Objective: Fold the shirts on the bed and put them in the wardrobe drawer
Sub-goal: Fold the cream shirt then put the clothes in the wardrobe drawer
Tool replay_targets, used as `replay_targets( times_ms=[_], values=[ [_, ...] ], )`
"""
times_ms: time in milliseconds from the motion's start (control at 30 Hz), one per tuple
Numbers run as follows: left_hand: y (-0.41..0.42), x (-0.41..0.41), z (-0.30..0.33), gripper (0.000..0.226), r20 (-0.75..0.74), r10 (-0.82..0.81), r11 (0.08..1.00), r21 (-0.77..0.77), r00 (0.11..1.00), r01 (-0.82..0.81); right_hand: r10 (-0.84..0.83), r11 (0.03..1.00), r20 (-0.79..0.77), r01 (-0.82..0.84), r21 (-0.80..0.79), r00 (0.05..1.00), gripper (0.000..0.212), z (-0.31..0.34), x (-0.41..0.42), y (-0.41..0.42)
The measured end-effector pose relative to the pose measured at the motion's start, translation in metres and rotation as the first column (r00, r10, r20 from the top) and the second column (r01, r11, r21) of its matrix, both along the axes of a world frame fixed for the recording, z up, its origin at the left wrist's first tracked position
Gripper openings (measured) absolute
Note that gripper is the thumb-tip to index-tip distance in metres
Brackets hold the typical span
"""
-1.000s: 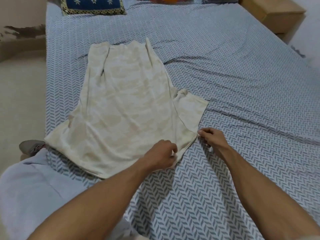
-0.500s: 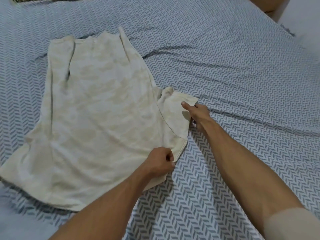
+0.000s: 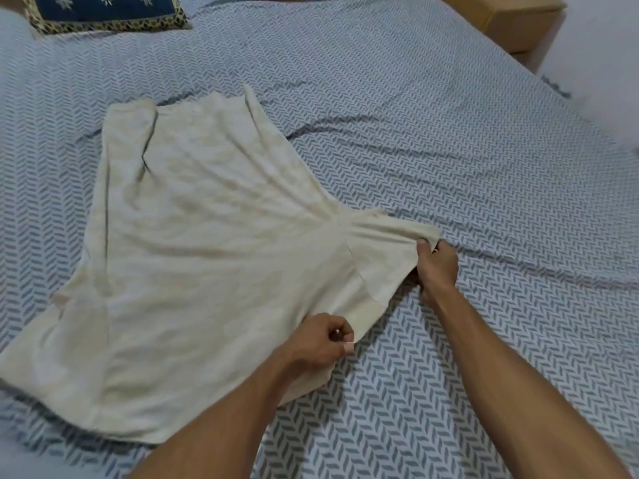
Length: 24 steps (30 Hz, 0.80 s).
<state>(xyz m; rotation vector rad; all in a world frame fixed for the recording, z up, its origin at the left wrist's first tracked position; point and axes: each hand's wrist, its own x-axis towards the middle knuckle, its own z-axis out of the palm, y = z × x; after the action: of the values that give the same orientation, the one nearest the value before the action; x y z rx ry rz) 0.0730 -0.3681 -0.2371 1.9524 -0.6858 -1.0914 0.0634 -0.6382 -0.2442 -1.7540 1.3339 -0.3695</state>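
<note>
A cream short-sleeved shirt (image 3: 193, 257) lies spread on the bed (image 3: 466, 174), its hem toward the far side and its shoulders toward me. My right hand (image 3: 436, 264) grips the cuff of the shirt's right-side sleeve and pulls it out to the right, so creases fan across the cloth. My left hand (image 3: 321, 344) pinches the shirt's near edge by the shoulder. The other sleeve lies flat at the left.
The bed has a blue-and-white herringbone sheet. A dark blue cushion (image 3: 103, 10) with a patterned border lies at the far left. A wooden bedside unit (image 3: 511, 19) stands at the far right corner. Pale blue cloth (image 3: 24, 458) lies at the near left.
My right hand went from the shoulder seam up to the sleeve cuff, took hold of it and pulled it out to the right. My left hand kept its grip on the near edge.
</note>
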Motion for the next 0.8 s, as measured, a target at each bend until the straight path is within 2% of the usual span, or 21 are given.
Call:
replay_targets(
  times_ms=[167, 233, 333, 400, 467, 567, 600, 667, 733, 800],
  values=[
    [-0.004, -0.004, -0.003, 0.004, 0.079, -0.022, 0.996, 0.087, 0.997, 0.015, 0.032, 0.998, -0.184, -0.043, -0.056, 0.982, 0.041, -0.006, 0.007, 0.006],
    [-0.005, -0.006, -0.002, 0.01, 0.11, -0.028, 0.992, 0.125, 0.994, 0.014, 0.046, 0.997, -0.212, -0.059, -0.055, 0.976, 0.045, 0.001, 0.009, 0.01],
    [-0.002, -0.005, 0.008, 0.024, 0.046, -0.017, 0.993, 0.118, 0.999, 0.012, 0.062, 0.996, -0.222, -0.075, -0.051, 0.973, 0.046, 0.009, 0.007, 0.016],
    [0.009, -0.006, 0.016, 0.033, -0.094, 0.086, 0.994, 0.077, 0.992, -0.078, 0.065, 0.996, -0.192, -0.077, -0.052, 0.979, 0.041, 0.01, 0.004, 0.021],
    [0.031, -0.007, 0.021, 0.039, -0.258, 0.254, 0.966, 0.009, 0.932, -0.26, 0.056, 0.998, -0.148, -0.06, -0.025, 0.987, 0.049, 0.013, 0.004, 0.029],
    [0.076, -0.01, 0.028, 0.029, -0.329, 0.458, 0.86, -0.072, 0.826, -0.506, 0.137, 0.987, -0.263, -0.153, -0.04, 0.955, 0.093, 0.026, 0.005, 0.047],
    [0.099, -0.009, 0.031, 0.024, -0.324, 0.537, 0.803, -0.09, 0.779, -0.59, 0.192, 0.968, -0.33, -0.233, -0.091, 0.924, 0.104, 0.031, 0.008, 0.065],
    [0.132, -0.003, 0.032, 0.018, -0.281, 0.668, 0.689, -0.116, 0.689, -0.715, 0.254, 0.891, -0.418, -0.379, -0.25, 0.872, 0.108, 0.035, 0.008, 0.098],
    [0.171, 0.006, 0.032, 0.021, -0.161, 0.782, 0.588, -0.133, 0.602, -0.798, 0.362, 0.771, -0.441, -0.53, -0.354, 0.821, 0.096, 0.033, 0.007, 0.149],
    [0.214, 0.014, 0.031, 0.02, 0.082, 0.858, 0.514, -0.126, 0.507, -0.848, 0.558, 0.602, -0.411, -0.693, -0.397, 0.721, 0.073, 0.029, 0.007, 0.209]
  ],
)
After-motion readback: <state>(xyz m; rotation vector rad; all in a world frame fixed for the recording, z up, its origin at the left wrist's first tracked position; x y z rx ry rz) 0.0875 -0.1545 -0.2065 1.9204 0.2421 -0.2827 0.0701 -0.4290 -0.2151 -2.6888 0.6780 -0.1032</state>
